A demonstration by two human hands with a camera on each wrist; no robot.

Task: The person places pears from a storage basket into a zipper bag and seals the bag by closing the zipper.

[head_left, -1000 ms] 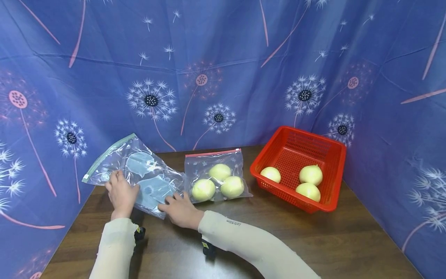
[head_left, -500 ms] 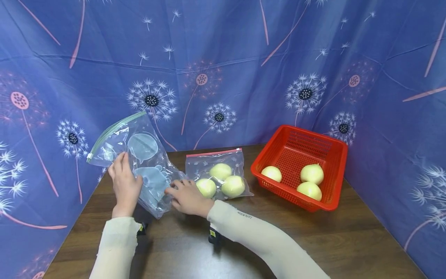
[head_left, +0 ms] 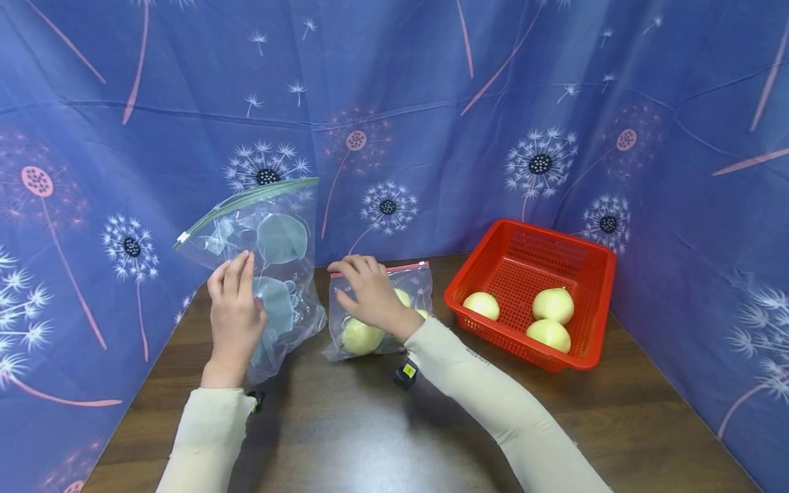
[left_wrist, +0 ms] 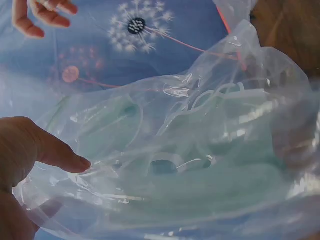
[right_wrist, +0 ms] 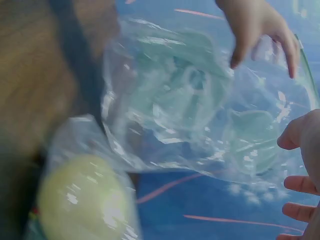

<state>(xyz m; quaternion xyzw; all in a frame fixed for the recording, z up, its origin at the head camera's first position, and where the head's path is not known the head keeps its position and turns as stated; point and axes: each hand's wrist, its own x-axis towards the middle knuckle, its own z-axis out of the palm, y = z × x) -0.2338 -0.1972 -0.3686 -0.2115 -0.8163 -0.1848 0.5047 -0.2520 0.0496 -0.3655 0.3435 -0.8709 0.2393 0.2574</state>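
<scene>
My left hand (head_left: 237, 308) grips the left side of a large clear zip bag (head_left: 302, 284) with a green slider strip (head_left: 265, 192). The bag stands nearly upright, its strip raised against the curtain. Pale blue-green pieces shaped like face masks (head_left: 282, 238) show inside; in the left wrist view, white loops (left_wrist: 200, 100) show through the plastic. Holding nothing, my right hand (head_left: 372, 291) is over a smaller clear zip bag (head_left: 420, 279) with a red strip, its fingers spread. Pale yellow-green round fruits (head_left: 360, 337) lie inside that bag, partly hidden by this hand.
A red plastic basket (head_left: 600, 329) stands at the right of the wooden table (head_left: 333, 438), with 3 more pale round fruits (head_left: 553, 306) in it. A blue dandelion-print curtain (head_left: 431, 171) closes off the back and sides.
The large bag has been raised from its slant to nearly upright, its strip moving up and right. My right hand has left its lower right edge and moved right and up over the smaller bag.
</scene>
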